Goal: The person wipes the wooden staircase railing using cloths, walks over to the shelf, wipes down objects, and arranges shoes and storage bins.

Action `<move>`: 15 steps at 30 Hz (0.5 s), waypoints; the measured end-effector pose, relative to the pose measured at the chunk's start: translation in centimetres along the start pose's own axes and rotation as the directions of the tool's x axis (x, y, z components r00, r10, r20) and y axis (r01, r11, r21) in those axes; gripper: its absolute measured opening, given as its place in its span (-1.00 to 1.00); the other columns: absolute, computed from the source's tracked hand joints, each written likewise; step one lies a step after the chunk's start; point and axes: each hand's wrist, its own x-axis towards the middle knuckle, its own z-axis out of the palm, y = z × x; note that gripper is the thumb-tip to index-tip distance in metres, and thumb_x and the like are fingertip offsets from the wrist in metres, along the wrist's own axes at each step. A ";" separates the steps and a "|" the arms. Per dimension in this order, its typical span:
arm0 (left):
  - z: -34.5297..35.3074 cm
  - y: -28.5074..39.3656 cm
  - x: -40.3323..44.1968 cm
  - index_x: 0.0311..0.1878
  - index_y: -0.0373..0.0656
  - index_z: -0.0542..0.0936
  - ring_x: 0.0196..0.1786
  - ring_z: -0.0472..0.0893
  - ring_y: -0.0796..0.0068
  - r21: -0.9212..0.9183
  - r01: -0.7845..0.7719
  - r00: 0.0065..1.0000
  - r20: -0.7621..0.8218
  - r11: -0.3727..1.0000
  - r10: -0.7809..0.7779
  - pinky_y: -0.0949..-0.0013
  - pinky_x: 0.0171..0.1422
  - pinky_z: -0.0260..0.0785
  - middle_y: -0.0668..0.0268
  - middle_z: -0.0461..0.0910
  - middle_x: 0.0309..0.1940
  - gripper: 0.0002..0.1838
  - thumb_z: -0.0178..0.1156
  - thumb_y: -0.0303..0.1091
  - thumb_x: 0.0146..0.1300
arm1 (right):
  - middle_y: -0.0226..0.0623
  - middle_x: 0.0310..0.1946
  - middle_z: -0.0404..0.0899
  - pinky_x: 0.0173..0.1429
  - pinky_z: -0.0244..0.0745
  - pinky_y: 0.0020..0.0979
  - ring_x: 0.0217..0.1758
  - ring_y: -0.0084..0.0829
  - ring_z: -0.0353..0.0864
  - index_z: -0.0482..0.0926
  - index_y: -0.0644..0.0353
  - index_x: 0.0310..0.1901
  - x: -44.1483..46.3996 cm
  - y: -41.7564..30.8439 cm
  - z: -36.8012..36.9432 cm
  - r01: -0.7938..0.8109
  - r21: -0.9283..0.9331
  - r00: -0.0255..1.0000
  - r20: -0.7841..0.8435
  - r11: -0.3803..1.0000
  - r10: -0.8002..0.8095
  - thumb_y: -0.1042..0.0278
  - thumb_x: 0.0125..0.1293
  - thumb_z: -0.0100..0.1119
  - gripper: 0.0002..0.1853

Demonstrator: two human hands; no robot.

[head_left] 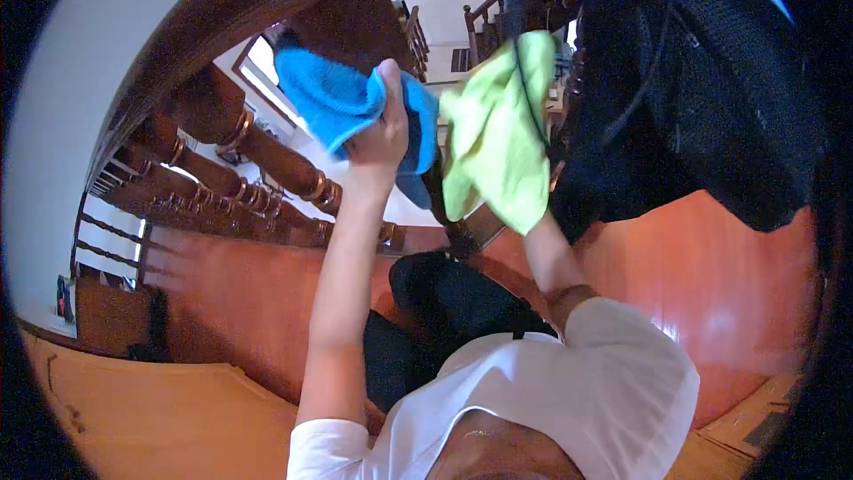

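A folded blue cloth (329, 93) is gripped in my left hand (384, 135), its thumb pointing up along the fabric while the other fingers are mostly covered. Beside it on the right, a yellow-green cloth (498, 133) drapes over my right hand, hiding the fingers; only the forearm shows below it. A dark cord (526, 93) runs across the front of the yellow-green cloth. Both cloths are raised ahead of me, near the dark wooden railing (253, 147). Black mesh fabric (702, 98) hangs close to the right hand.
Dark handrail (240, 13) curves overhead at the left, above turned balusters. Reddish wooden floor (231, 302) lies below. Light wooden furniture (133, 396) stands at lower left, with another piece at lower right. Beyond the railing, a lower level and stairs (484, 22) show.
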 end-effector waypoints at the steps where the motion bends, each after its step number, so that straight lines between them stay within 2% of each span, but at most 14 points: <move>1: 0.7 -0.6 -0.6 -0.36 -0.26 0.56 -0.41 0.47 0.16 -0.009 0.129 0.992 -0.001 0.992 -0.129 0.21 -0.20 0.30 0.15 0.51 -0.51 -0.79 0.13 -0.28 0.19 | -0.34 -0.33 0.54 -0.15 0.41 -0.40 -0.30 -0.36 0.54 0.50 0.12 -0.16 3.1 -0.3 -0.8 0.032 0.011 0.999 -0.032 0.999 -0.032 0.18 0.15 0.07 -0.72; 2: 1.0 -0.8 -1.0 -0.34 -0.26 0.57 -0.43 0.48 0.20 -0.017 0.260 0.966 0.000 0.965 -0.260 0.24 -0.22 0.31 0.19 0.52 -0.53 -0.79 0.13 -0.29 0.18 | -0.34 -0.32 0.54 -0.15 0.41 -0.39 -0.29 -0.35 0.53 0.50 0.12 -0.14 5.5 -0.6 -1.5 0.053 0.026 0.997 -0.056 0.998 -0.052 0.18 0.15 0.07 -0.72; 4: 0.0 0.3 -1.1 -0.34 -0.27 0.58 -0.41 0.50 0.21 -0.037 0.249 0.967 0.065 0.968 -0.247 0.25 -0.19 0.31 0.18 0.55 -0.49 -0.78 0.15 -0.28 0.17 | -0.34 -0.30 0.53 -0.15 0.41 -0.39 -0.28 -0.34 0.53 0.48 0.11 -0.12 12.1 -0.5 -2.8 0.066 0.076 0.994 -0.091 0.995 -0.059 0.19 0.15 0.06 -0.71; 5: -0.6 0.5 -0.6 -0.34 -0.28 0.59 -0.39 0.52 0.22 -0.057 0.228 0.968 0.124 0.972 -0.220 0.26 -0.16 0.32 0.18 0.57 -0.46 -0.77 0.17 -0.27 0.16 | -0.34 -0.29 0.53 -0.15 0.41 -0.39 -0.28 -0.34 0.53 0.48 0.11 -0.11 13.4 -0.4 -3.0 0.067 0.108 0.993 -0.106 0.992 -0.055 0.20 0.15 0.05 -0.71; 6: -0.5 0.4 0.1 -0.38 -0.27 0.60 -0.38 0.55 0.29 -0.069 0.026 0.999 0.037 0.997 -0.024 0.32 -0.18 0.34 0.20 0.59 -0.43 -0.75 0.24 -0.23 0.09 | -0.34 -0.28 0.53 -0.15 0.41 -0.39 -0.27 -0.33 0.53 0.47 0.11 -0.10 15.0 0.0 -3.4 0.044 0.156 0.993 -0.117 0.987 -0.026 0.20 0.15 0.05 -0.70; 8: -2.2 1.4 1.4 -0.42 -0.27 0.61 -0.43 0.54 0.43 -0.250 0.320 0.943 0.178 0.914 -0.281 0.40 -0.23 0.35 0.26 0.60 -0.47 -0.76 0.30 -0.25 0.03 | -0.34 -0.26 0.52 -0.15 0.41 -0.38 -0.26 -0.32 0.53 0.46 0.11 -0.08 15.2 0.8 -3.8 0.012 0.232 0.990 -0.140 0.973 0.021 0.21 0.15 0.04 -0.69; 9: -2.8 1.4 2.2 -0.42 -0.27 0.61 -0.43 0.54 0.43 -0.246 0.320 0.944 0.170 0.915 -0.284 0.40 -0.23 0.35 0.26 0.60 -0.47 -0.76 0.30 -0.25 0.03 | -0.34 -0.25 0.52 -0.15 0.41 -0.38 -0.26 -0.32 0.52 0.45 0.11 -0.07 15.3 1.3 -4.1 -0.010 0.277 0.987 -0.150 0.961 0.053 0.22 0.15 0.04 -0.69; 11: -3.5 2.0 3.4 -0.44 -0.28 0.61 -0.44 0.53 0.55 -0.348 0.545 0.832 0.338 0.762 -0.440 0.45 -0.26 0.35 0.32 0.60 -0.50 -0.79 0.32 -0.30 0.00 | -0.34 -0.24 0.51 -0.14 0.41 -0.38 -0.25 -0.31 0.52 0.44 0.11 -0.04 15.0 2.4 -4.8 -0.058 0.355 0.981 -0.151 0.933 0.119 0.23 0.16 0.03 -0.67; 12: -3.5 2.3 4.1 -0.41 -0.31 0.61 -0.40 0.54 0.58 -0.376 0.587 0.807 0.349 0.717 -0.477 0.46 -0.25 0.35 0.34 0.61 -0.45 -0.79 0.31 -0.33 0.00 | -0.34 -0.23 0.51 -0.14 0.41 -0.37 -0.25 -0.30 0.52 0.43 0.11 -0.03 14.5 3.0 -5.1 -0.074 0.380 0.978 -0.153 0.922 0.142 0.24 0.16 0.02 -0.67; 14: -2.3 2.9 4.9 -0.37 -0.31 0.62 -0.37 0.56 0.58 -0.537 0.399 0.914 0.164 0.743 -0.372 0.48 -0.22 0.35 0.33 0.62 -0.41 -0.78 0.32 -0.33 -0.01 | -0.34 -0.21 0.50 -0.14 0.41 -0.37 -0.24 -0.29 0.52 0.42 0.10 -0.01 12.4 4.3 -5.1 -0.094 0.427 0.970 -0.162 0.899 0.179 0.25 0.16 0.02 -0.65; 15: -1.7 3.2 5.2 -0.32 -0.32 0.62 -0.34 0.57 0.57 -0.520 0.379 0.920 0.118 0.766 -0.375 0.51 -0.19 0.36 0.32 0.62 -0.38 -0.78 0.30 -0.36 0.00 | -0.34 -0.20 0.50 -0.14 0.41 -0.37 -0.23 -0.28 0.52 0.41 0.10 0.00 10.2 4.9 -5.1 -0.102 0.447 0.964 -0.175 0.889 0.200 0.25 0.16 0.01 -0.65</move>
